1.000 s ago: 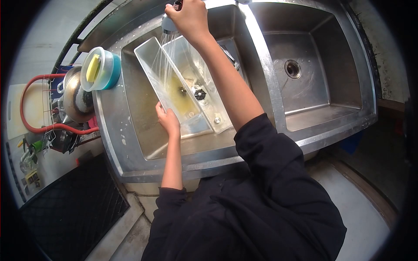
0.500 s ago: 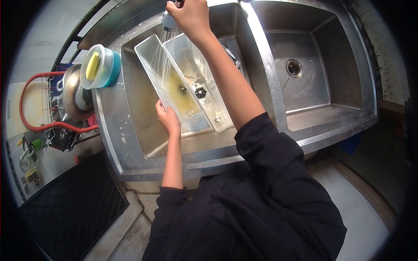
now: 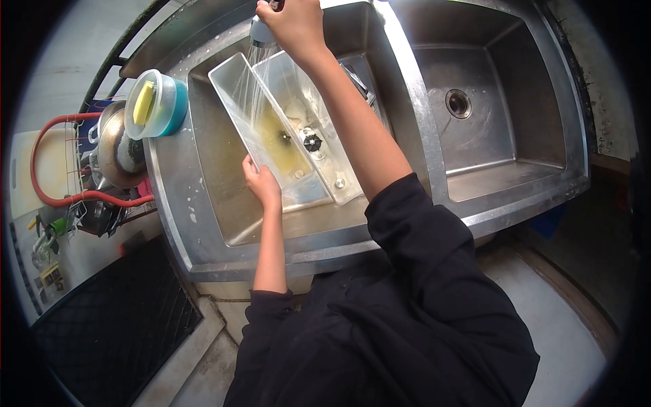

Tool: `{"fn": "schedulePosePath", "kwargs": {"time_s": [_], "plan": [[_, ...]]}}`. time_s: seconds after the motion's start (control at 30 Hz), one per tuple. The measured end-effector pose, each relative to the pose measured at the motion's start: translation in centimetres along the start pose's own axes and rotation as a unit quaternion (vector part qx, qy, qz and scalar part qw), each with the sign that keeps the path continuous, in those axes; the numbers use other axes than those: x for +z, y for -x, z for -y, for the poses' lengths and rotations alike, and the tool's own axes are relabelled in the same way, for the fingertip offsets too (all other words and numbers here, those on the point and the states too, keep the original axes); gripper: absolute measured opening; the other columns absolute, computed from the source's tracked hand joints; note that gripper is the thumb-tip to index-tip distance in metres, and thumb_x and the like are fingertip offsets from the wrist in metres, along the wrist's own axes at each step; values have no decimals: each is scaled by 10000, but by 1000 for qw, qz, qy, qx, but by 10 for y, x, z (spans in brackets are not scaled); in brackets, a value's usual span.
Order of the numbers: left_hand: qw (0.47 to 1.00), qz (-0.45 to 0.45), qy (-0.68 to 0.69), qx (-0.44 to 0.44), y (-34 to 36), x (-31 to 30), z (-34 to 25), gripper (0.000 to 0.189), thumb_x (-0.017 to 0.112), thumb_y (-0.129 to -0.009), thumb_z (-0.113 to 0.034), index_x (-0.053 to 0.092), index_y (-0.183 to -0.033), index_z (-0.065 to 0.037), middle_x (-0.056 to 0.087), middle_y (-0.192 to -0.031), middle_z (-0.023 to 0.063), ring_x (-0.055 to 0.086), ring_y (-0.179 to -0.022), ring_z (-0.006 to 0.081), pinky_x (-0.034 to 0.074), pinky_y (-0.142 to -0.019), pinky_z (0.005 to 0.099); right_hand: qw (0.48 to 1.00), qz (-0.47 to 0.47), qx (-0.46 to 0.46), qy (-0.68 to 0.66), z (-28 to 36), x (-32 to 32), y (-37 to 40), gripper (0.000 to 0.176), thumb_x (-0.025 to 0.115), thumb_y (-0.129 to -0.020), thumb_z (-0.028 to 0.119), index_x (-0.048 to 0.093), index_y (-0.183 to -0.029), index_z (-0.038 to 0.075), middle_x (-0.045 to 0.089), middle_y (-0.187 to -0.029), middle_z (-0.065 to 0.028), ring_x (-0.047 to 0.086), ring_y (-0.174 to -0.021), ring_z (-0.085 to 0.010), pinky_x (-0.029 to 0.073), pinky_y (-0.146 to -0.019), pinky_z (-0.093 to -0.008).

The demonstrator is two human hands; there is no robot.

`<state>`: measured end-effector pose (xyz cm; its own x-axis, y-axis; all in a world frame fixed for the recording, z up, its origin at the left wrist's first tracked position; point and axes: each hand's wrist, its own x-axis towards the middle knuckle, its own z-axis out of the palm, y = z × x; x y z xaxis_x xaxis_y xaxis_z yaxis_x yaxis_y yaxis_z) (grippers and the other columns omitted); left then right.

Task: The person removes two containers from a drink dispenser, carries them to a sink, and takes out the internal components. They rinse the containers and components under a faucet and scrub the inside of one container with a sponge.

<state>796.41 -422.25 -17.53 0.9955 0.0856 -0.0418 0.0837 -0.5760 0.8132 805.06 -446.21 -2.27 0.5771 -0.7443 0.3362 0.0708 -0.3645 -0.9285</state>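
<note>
My right hand [image 3: 295, 28] is closed around a faucet spray head [image 3: 262, 32] at the top of the left basin. Streams of water fall from it into a translucent rectangular plastic bin [image 3: 234, 91]. Yellowish liquid lies at the bottom of this bin. Gripping the bin's near left side is my left hand [image 3: 262, 182], fingers on the outer wall. Directly to the right, a pale translucent tray [image 3: 325, 166] holds a black star-shaped part [image 3: 312, 142] and a small round metal piece. My right forearm hides some of that tray.
A clear and teal tub [image 3: 175, 107] with a yellow sponge [image 3: 144, 103] stands on the left sink rim. Beyond it, a wire rack with a red rim [image 3: 42, 191] carries a metal pan [image 3: 121, 146]. A second steel basin [image 3: 488, 146] with a drain is on the right.
Almost nothing differs. Both hands keep their places, and water still runs from the spray head into the bin.
</note>
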Motion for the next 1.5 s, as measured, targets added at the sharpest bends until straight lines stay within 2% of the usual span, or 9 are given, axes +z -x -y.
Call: {"fn": "schedulePosePath", "kwargs": {"time_s": [0.37, 0.77, 1.5], "plan": [[1000, 0, 10, 4, -1, 1, 0, 439, 404, -746, -17, 464, -1178, 28, 578, -1135, 227, 582, -1037, 277, 417, -884, 333, 1000, -16, -19, 8, -6, 5, -1, 236, 615, -750, 189, 533, -770, -32, 565, -777, -223, 578, -744, -386, 463, -684, -453], [1000, -5, 19, -5, -1, 1, 0, 430, 407, -751, -17, 469, -1175, 25, 583, -1129, 220, 584, -1035, 273, 416, -884, 332, 999, 15, -15, 36, -9, 4, -5, 235, 615, -732, 199, 551, -743, -26, 577, -761, -226, 588, -732, -384, 467, -680, -444], [1000, -4, 6, -4, -1, 1, 1, 428, 410, -747, -15, 475, -1169, 18, 587, -1127, 214, 591, -1021, 265, 421, -875, 326, 1000, 5, -19, 10, -8, 4, -5, 217, 595, -731, 181, 554, -747, -32, 575, -774, -234, 581, -749, -391, 462, -687, -449]]}}
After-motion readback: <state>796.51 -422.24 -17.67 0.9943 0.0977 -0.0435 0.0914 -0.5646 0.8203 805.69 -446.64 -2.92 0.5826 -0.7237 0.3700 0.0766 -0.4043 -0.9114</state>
